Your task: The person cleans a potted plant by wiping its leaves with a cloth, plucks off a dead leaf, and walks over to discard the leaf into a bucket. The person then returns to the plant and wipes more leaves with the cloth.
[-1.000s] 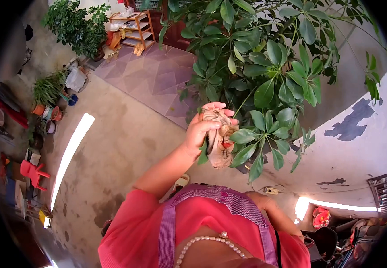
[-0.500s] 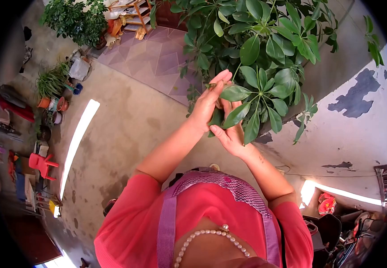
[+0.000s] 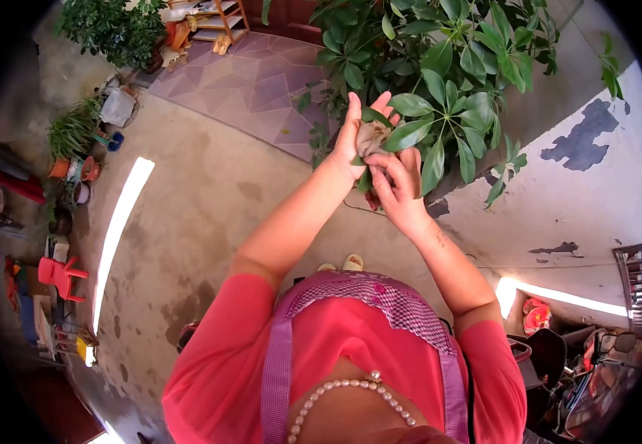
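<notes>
Leaves of a large green potted-style plant [image 3: 446, 115] reach down to my hands. My left hand [image 3: 348, 144] is under a leaf, palm up, its fingers stretched out and apart. A crumpled greyish-beige cloth [image 3: 372, 138] lies against that leaf, over my left palm. My right hand [image 3: 402, 189] is beside it, thumb and fingers closed at the lower edge of the cloth. Part of the leaf is covered by the cloth and fingers.
At the left stand a red chair [image 3: 60, 277], several flower pots [image 3: 90, 169] and a bushy plant [image 3: 117, 33]. A wooden rack [image 3: 221, 22] is at the back. The peeling white wall [image 3: 602, 185] borders the right, with a metal grate [image 3: 640, 285] lower down.
My hands were pressed together around a leaf. Now they are apart: the left has opened out, the cloth shows between them, and my right hand has moved slightly right and toward me.
</notes>
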Motion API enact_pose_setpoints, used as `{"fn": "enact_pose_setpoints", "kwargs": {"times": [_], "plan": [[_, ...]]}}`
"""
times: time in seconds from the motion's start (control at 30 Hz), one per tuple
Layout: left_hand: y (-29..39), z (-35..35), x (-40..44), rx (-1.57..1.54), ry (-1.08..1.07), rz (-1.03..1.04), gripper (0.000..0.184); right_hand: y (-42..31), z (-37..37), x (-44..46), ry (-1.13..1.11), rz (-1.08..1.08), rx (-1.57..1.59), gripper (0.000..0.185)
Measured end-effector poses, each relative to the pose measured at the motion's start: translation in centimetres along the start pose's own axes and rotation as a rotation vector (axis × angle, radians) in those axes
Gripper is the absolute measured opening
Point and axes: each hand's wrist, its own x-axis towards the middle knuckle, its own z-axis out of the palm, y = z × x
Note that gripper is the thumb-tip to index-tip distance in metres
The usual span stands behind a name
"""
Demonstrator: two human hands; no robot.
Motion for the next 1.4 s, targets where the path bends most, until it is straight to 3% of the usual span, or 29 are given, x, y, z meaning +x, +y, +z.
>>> {"fn": "enact_pose_setpoints", "kwargs": {"times": [0.03, 0.13, 0.17, 0.23, 0.27, 0.33, 0.37, 0.4, 0.53, 0.57, 0.6, 0.67, 0.77, 0.8, 0.87, 0.9, 0.93, 1.0, 1.03, 1.13, 1.2, 1.27, 1.3, 1.33, 1.4], "plan": [[0.5, 0.1, 0.0, 0.005, -0.05, -0.043, 0.085, -0.5, -0.3, 1.0, 0.045, -0.107, -0.058, 0.02], [0.2, 0.9, -0.6, 0.084, -0.131, -0.055, 0.087, 1.5, -0.5, 3.8, 0.148, -0.038, -0.052, 0.019], [0.2, 2.8, -1.5, 0.12, -0.263, -0.069, 0.09, 2.8, -0.6, 4.5, 0.237, -0.068, -0.109, 0.019], [0.1, 3.9, -2.4, 0.096, -0.218, -0.093, 0.093, 3.0, -0.8, 6.0, 0.335, -0.03, -0.16, 0.02], [0.2, 3.9, -2.5, 0.101, -0.248, -0.095, 0.094, 2.6, -1.2, 5.7, 0.296, -0.011, 0.048, 0.02], [1.0, 3.2, -2.0, -0.089, -0.258, -0.1, 0.095, 1.5, -0.6, 5.0, 0.3, -0.072, 0.028, 0.025], [1.1, 2.9, -1.8, -0.089, -0.192, 0.026, 0.093, 1.1, 0.2, 4.2, 0.288, -0.159, 0.046, 0.026], [1.1, 0.9, -1.3, -0.104, -0.341, 0.011, 0.089, -1.5, -0.5, 3.9, 0.198, -0.245, -0.113, 0.027], [0.2, 2.3, -2.2, -0.163, -0.311, 0.044, 0.083, -0.4, -1.0, 3.5, 0.131, -0.147, -0.084, 0.032], [-0.2, 3.3, -2.8, -0.25, -0.272, 0.032, 0.081, 0.2, -1.5, 3.9, 0.24, -0.095, -0.138, 0.031], [-0.7, 3.6, -2.6, -0.354, -0.383, 0.037, 0.08, 0.8, -2.3, 4.4, 0.257, -0.072, -0.149, 0.03], [-1.1, 4.1, -2.4, -0.241, -0.287, 0.041, 0.085, 1.4, -1.6, 3.8, 0.383, -0.004, -0.056, 0.026], [-0.9, 3.3, -2.0, -0.088, -0.177, 0.085, 0.086, -1.9, -1.8, 1.0, 0.1, 0.01, 0.051, 0.029], [-0.6, 3.9, -2.7, 0.009, -0.076, 0.129, 0.085, -4.3, -2.8, 0.3, -0.043, 0.152, 0.146, 0.029], [0.0, 3.0, -2.2, 0.137, 0.067, 0.199, 0.078, -4.7, -3.8, -1.4, -0.217, 0.16, 0.397, 0.026], [-0.3, 2.0, -1.6, 0.388, 0.281, 0.34, 0.062, -5.2, -4.4, -2.2, -0.22, 0.152, 0.436, 0.025], [-0.7, 1.7, -1.6, 0.668, 0.358, 0.588, 0.038, -5.8, -5.1, -2.9, -0.224, 0.146, 0.475, 0.024], [-0.5, 1.7, -3.0, 1.617, 0.566, 1.105, 0.029, -6.4, -6.8, -4.1, -0.192, 0.181, 0.572, 0.023], [-0.3, 2.2, -3.5, 1.577, 0.458, 1.107, 0.031, -6.6, -7.5, -4.6, -0.154, 0.197, 0.629, 0.023], [-0.8, 5.2, -5.6, 2.132, 0.267, 1.097, 0.028, -7.0, -9.2, -5.5, -0.004, 0.231, 0.734, 0.022], [-2.1, 7.0, -6.3, 2.337, 0.211, 1.224, 0.025, -6.3, -9.7, -6.3, 0.135, 0.196, 0.695, 0.022], [-3.1, 6.4, -5.8, 2.337, 0.12, 1.16, 0.024, -6.2, -10.7, -6.7, 0.232, 0.146, 0.703, 0.022], [-3.3, 6.0, -5.5, 2.289, 0.036, 1.031, 0.021, -5.9, -11.1, -6.9, 0.339, 0.146, 0.709, 0.024], [-3.9, 5.7, -5.4, 2.2, 0.061, 0.84, 0.014, -5.8, -11.4, -7.0, 0.445, 0.146, 0.716, 0.026], [-4.1, 5.6, -3.7, 1.525, 0.087, 0.205, 0.019, -6.0, -12.9, -5.9, 0.615, 0.236, 0.818, 0.029]]}}
